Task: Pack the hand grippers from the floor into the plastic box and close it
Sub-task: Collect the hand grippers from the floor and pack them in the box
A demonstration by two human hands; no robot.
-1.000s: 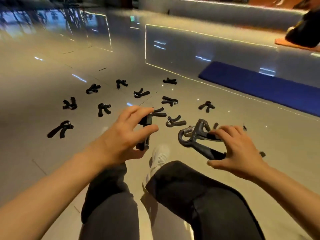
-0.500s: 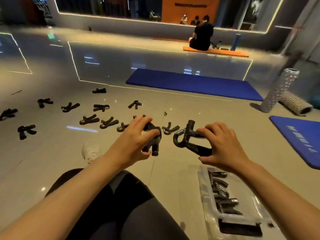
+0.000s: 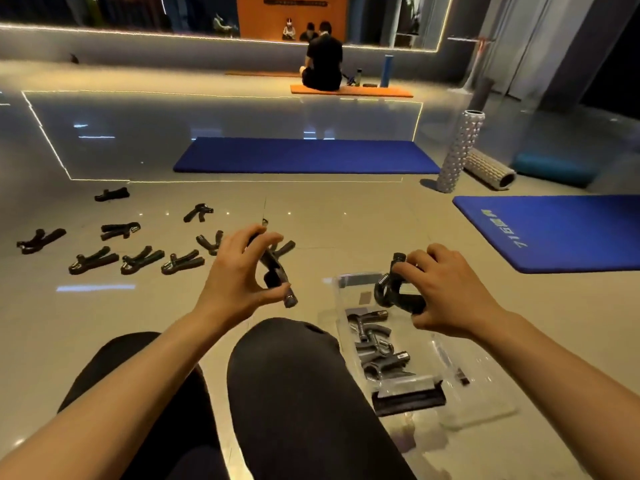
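Head view, looking down past two dark-trousered knees [image 3: 304, 393] to a glossy tiled floor [image 3: 346, 216]. Left hand [image 3: 239, 282] is raised at centre frame, thumb and fingers pinching one black hand gripper [image 3: 277, 271], which hangs tilted with a handle end pointing toward 5 o'clock. Right hand [image 3: 446, 292] is closed around a second hand gripper [image 3: 394, 292], coil spring facing 9 o'clock, held directly over the far end of the clear plastic box [image 3: 337, 289]. The box sits open on the floor at 5 o'clock from the left hand, just beside the right knee; several packed grippers [image 3: 377, 348] lie inside. Its lid [image 3: 485, 386] lies flat on the floor beside it, toward 3 o'clock. Loose grippers [image 3: 142, 259] are scattered on the floor from 9 to 11 o'clock of the left hand, well apart from the box. Blue mats [image 3: 304, 155] lie beyond.
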